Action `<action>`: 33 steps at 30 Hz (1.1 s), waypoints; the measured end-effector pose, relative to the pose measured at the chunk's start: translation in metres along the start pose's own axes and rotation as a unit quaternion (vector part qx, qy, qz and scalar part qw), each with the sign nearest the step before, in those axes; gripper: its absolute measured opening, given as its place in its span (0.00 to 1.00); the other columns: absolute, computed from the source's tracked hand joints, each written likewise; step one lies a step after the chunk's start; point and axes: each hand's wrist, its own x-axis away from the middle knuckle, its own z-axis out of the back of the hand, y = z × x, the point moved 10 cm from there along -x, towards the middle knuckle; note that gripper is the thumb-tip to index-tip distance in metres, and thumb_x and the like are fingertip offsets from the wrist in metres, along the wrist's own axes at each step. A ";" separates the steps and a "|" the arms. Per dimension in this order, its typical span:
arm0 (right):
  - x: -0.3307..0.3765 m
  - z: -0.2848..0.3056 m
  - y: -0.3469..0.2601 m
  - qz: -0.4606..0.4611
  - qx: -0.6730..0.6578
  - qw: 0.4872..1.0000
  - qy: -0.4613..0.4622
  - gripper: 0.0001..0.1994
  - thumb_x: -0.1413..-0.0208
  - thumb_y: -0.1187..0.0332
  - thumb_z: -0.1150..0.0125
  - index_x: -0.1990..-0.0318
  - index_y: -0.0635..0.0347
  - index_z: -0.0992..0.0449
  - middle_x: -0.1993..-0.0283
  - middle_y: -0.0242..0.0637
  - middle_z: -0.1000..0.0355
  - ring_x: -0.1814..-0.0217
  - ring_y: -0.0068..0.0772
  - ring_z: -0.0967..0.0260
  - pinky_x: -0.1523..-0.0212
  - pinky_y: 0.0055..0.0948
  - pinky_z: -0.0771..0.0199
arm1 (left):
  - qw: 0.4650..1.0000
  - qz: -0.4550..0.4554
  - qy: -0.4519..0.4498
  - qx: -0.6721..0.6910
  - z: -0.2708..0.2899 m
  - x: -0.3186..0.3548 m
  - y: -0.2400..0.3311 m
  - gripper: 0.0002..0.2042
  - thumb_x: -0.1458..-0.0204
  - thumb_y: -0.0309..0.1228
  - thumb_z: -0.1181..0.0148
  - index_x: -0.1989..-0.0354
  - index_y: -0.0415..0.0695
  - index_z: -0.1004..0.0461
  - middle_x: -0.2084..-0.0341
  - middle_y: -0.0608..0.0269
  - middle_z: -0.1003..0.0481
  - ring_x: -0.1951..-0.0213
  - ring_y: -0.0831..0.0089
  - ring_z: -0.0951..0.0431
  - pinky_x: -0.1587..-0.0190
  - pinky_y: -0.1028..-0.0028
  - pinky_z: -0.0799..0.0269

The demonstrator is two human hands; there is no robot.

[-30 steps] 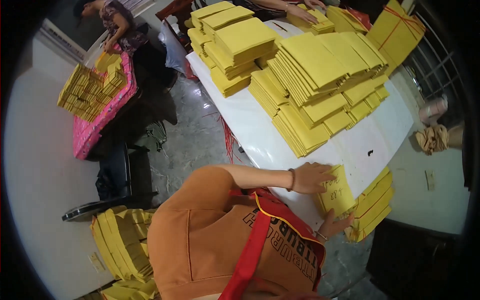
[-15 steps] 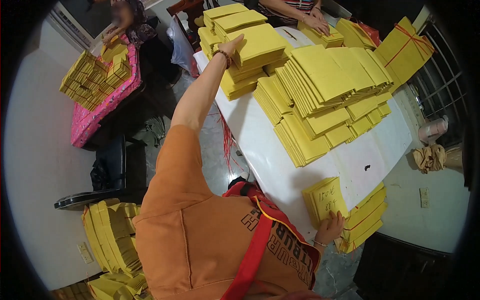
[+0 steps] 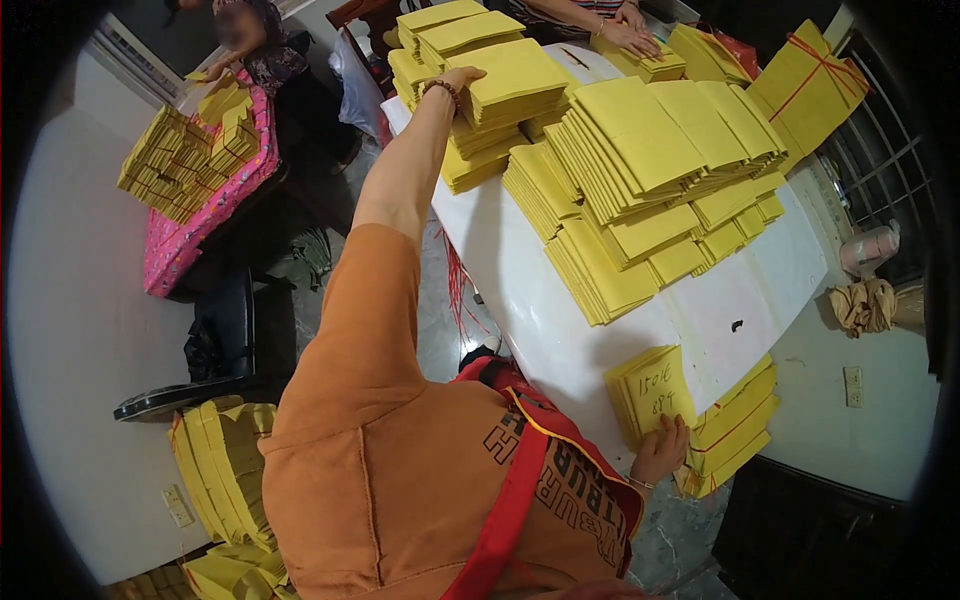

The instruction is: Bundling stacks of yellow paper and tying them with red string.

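My left arm stretches to the far side of the white table. There my left hand closes on the near-left edge of a tall stack of yellow paper envelopes, its thumb side on top and several fingers hidden by the stack. At the table's near right edge, my right hand holds the near corner of a small bundle of yellow envelopes with handwriting on the top one. Larger piles of yellow envelopes stand on the table between my hands.
A tied bundle of yellow envelopes lies right of my right hand. Across the table, another person's hands rest on envelopes. At the far left, a person sits by a pink-covered table with bundles. A black chair stands left of me.
My left hand has shifted slightly along the tall stack, its thumb now lying lower on the edge. The view has moved a little. My right hand stays at the small bundle.
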 end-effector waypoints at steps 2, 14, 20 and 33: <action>-0.001 0.001 0.001 -0.001 0.003 1.000 -0.001 0.15 0.55 0.71 0.53 0.57 0.52 0.28 0.45 0.35 0.38 0.38 0.42 0.50 0.42 0.46 0.54 | 0.999 -0.002 0.018 0.039 -0.003 0.017 0.003 0.25 0.62 0.35 0.36 0.55 0.38 0.35 0.63 0.52 0.27 0.62 0.59 0.28 0.56 0.63 0.33; -0.012 0.032 -0.029 0.050 -0.017 0.998 0.037 0.14 0.55 0.67 0.45 0.58 0.55 0.28 0.46 0.35 0.37 0.39 0.45 0.49 0.41 0.45 0.58 | 0.894 -0.372 0.029 0.248 0.020 0.180 0.070 0.43 0.71 0.22 0.33 0.46 0.44 0.57 0.58 0.49 0.37 0.57 0.59 0.32 0.58 0.65 0.31; -0.011 -0.005 -0.138 0.050 -0.573 0.792 -0.205 0.23 0.58 0.69 0.42 0.51 0.63 0.35 0.46 0.46 0.39 0.41 0.42 0.45 0.44 0.37 0.45 | 0.893 -0.308 -0.195 0.263 0.024 0.289 -0.004 0.28 0.56 0.27 0.45 0.45 0.42 0.48 0.52 0.56 0.38 0.51 0.64 0.34 0.52 0.65 0.32; -0.001 -0.050 -0.143 0.025 -0.570 0.803 -0.174 0.20 0.61 0.74 0.39 0.56 0.62 0.30 0.59 0.35 0.30 0.56 0.32 0.34 0.54 0.27 0.35 | 0.840 -0.198 -0.481 -0.155 -0.109 0.373 -0.173 0.56 0.72 0.35 0.30 0.37 0.45 0.67 0.39 0.55 0.55 0.37 0.62 0.57 0.37 0.65 0.62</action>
